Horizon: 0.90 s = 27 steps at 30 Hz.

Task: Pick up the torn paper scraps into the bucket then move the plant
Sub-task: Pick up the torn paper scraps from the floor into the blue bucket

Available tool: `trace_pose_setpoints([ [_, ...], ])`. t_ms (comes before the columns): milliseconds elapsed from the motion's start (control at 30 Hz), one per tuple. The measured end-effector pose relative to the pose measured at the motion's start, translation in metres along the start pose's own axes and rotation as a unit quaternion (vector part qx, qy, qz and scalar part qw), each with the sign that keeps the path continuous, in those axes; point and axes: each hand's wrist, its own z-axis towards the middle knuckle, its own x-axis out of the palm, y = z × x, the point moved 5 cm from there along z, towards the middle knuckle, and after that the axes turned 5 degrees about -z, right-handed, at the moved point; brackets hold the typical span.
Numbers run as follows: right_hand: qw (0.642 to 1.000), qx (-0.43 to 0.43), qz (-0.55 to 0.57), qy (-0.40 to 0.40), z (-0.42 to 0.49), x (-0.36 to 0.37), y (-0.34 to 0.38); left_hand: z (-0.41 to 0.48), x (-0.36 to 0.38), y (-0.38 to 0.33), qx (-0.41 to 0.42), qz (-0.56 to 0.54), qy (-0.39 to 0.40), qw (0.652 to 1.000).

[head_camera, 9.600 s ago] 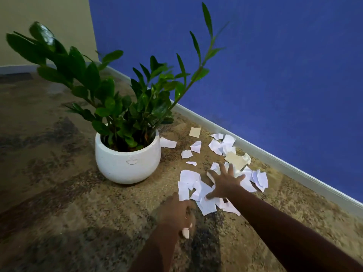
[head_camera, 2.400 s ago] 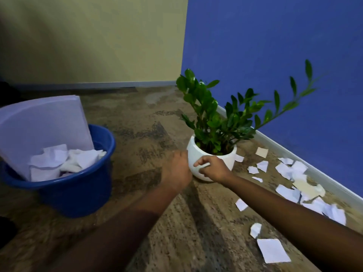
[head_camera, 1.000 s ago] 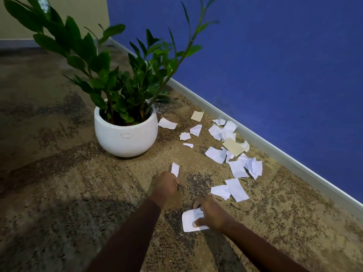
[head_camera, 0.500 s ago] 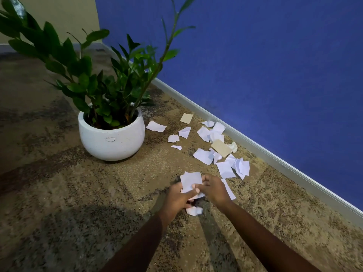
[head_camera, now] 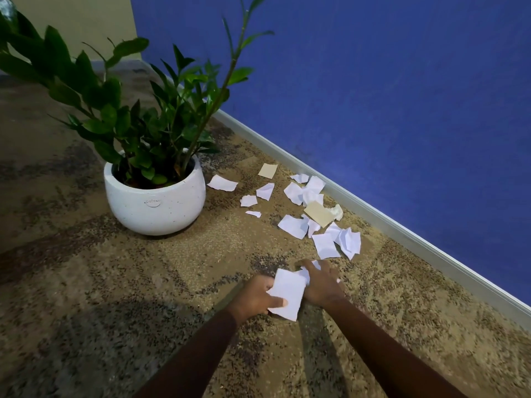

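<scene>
A: Where are we w/ the paper?

B: Left hand (head_camera: pixel 254 297) pinches a big white scrap (head_camera: pixel 287 294), thumb on top, just above the carpet (head_camera: pixel 86 282). Right hand (head_camera: pixel 320 282) is down on smaller bits (head_camera: pixel 316 264) right beside it. White shows under it, but I can't tell if it has closed on them.

A: And the rest?

B: A loose pile (head_camera: pixel 321 225) lies btwn the pot (head_camera: pixel 155 202) of the plant (head_camera: pixel 161 124) and the skirting board (head_camera: pixel 402 234). Bucket isn't in view.

A: Best way, imo?

B: Use the big scrap as a tray. Slide small bits onto it, stack flat, then fold the edges so nothing drops en route. Sweep from the wall side inward, clear of the pot. Plant waits till the floor's done.
</scene>
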Motion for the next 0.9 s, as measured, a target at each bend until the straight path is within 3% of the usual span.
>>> trace_pose_setpoints([
  [100, 0.997, -0.051, -0.034, -0.051, 0.003, -0.004, 0.001, -0.001, 0.008, -0.005, 0.015, 0.137, 0.012, 0.990],
  [233, 0.995, -0.056, 0.061, -0.063, 0.007, -0.013, -0.003, 0.002, 0.025, -0.009, 0.068, 0.280, 0.023, 0.957],
  [333, 0.980, -0.014, 0.167, -0.108, 0.013, -0.030, -0.016, 0.006, 0.030, -0.011, 0.071, 0.317, -0.005, 0.946],
  [500, 0.938, 0.018, 0.319, -0.133, 0.035, -0.057, -0.041, 0.015, 0.018, -0.014, 0.032, 0.244, -0.063, 0.967],
  [633, 0.915, 0.082, 0.359, -0.161, 0.059, -0.074, -0.061, 0.022, -0.003, -0.006, 0.009, 0.156, -0.117, 0.981],
  [767, 0.941, 0.130, 0.266, -0.167, 0.082, -0.079, -0.077, 0.029, -0.022, 0.006, -0.010, 0.102, -0.151, 0.983],
  [900, 0.970, 0.173, 0.129, -0.114, 0.095, -0.069, -0.087, 0.036, -0.040, 0.017, -0.024, 0.069, -0.168, 0.983],
])
